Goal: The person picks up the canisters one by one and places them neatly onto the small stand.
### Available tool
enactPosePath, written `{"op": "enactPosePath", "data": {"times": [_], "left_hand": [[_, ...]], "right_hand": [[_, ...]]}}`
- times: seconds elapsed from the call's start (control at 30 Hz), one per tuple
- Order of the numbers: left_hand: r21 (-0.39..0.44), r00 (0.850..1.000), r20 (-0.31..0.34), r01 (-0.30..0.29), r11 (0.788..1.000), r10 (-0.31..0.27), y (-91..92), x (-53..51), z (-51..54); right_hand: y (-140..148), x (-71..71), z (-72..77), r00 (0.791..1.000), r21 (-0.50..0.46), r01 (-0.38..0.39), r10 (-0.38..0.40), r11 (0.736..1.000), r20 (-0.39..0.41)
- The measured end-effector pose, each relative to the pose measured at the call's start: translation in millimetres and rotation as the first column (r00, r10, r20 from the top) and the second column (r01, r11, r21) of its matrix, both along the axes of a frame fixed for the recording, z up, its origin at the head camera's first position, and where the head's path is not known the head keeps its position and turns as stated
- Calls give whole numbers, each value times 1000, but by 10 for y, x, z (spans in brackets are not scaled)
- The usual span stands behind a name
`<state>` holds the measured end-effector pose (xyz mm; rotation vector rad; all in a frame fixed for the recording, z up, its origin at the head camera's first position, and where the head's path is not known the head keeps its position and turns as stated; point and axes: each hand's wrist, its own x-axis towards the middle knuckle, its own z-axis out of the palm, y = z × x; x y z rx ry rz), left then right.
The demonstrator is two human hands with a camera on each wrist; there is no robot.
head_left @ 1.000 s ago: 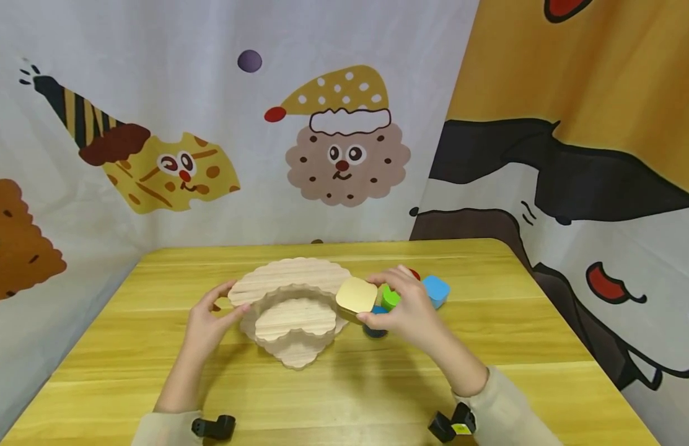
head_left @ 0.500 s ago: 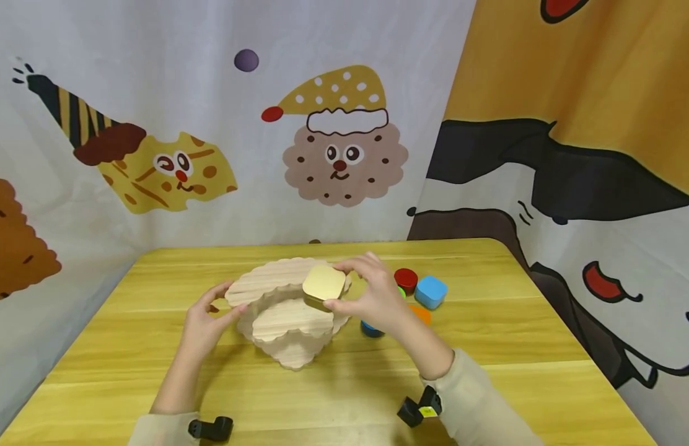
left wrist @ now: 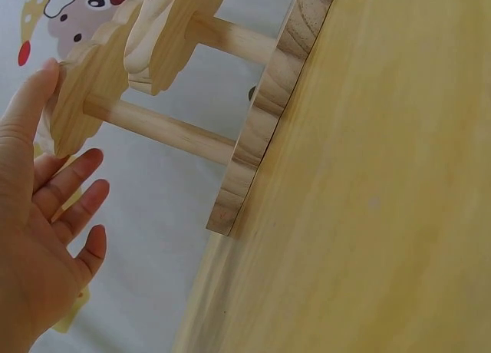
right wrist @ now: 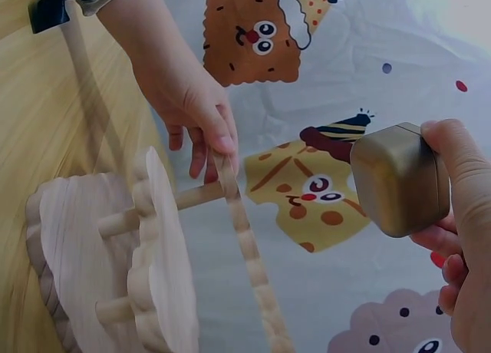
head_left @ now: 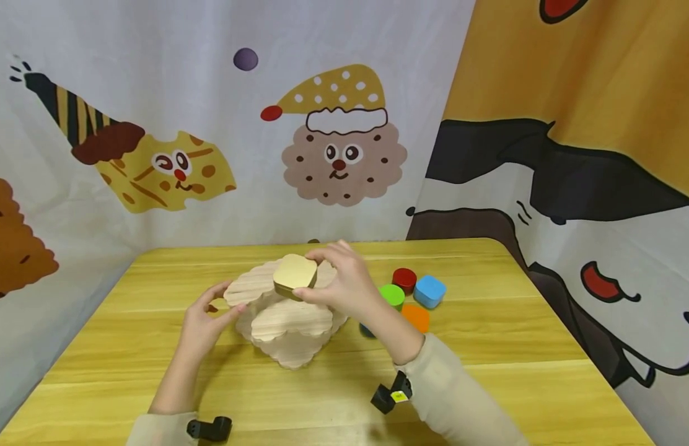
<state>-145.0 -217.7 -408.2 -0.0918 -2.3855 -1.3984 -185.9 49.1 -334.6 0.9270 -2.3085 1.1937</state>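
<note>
Cartoon-printed curtain across the back, and in front of it a yellow wood-grain table. Here's the tiered wooden stand, its top shelf pinched at the edge between the left hand's thumb and fingers. And the right hand, thumb and fingers gripping a gold box, clear above that shelf! Coloured blocks sit off to the right. Looks like a placing step, calling for a gentle, level lowering.

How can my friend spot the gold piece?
On the table is a wavy-edged wooden stand. Above its top, a right hand pinches the gold piece. Unlike the colourful pieces resting beside the stand, it's gold and held in the air.
</note>
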Motion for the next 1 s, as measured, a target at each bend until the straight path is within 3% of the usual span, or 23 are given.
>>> {"op": "enactPosePath", "data": {"times": [0.13,0.43,0.6,0.67,0.83,0.9,1.0], "left_hand": [[-1,1000,-7,7,1000,-7,-19,-26,-36],[-23,1000,-10,3,1000,-3,-185,-171,-340],[-20,1000,-12,6,1000,-6,-200,-180,-360],[-18,1000,-12,6,1000,-7,-154,-136,-270],[-19,1000,3,9,1000,-9,-138,-130,-254],[-23,1000,11,10,1000,-10,-185,-178,-344],[-27,1000,16,16,1000,-15,-204,-187,-361]], "right_hand": [[-91,-26,25,1000,10,-5,5,1000,6],[-322,-101,42,999,29,-34,35,999,-9],[-461,-129,18,1000,53,-26,26,998,-11],[-518,-137,-3,1000,67,-17,17,998,-13],[-648,-130,-46,1000,99,3,-4,995,2],[-696,-127,-56,1000,116,12,-14,993,12],[-766,-130,-71,999,131,25,-28,991,25]]}}
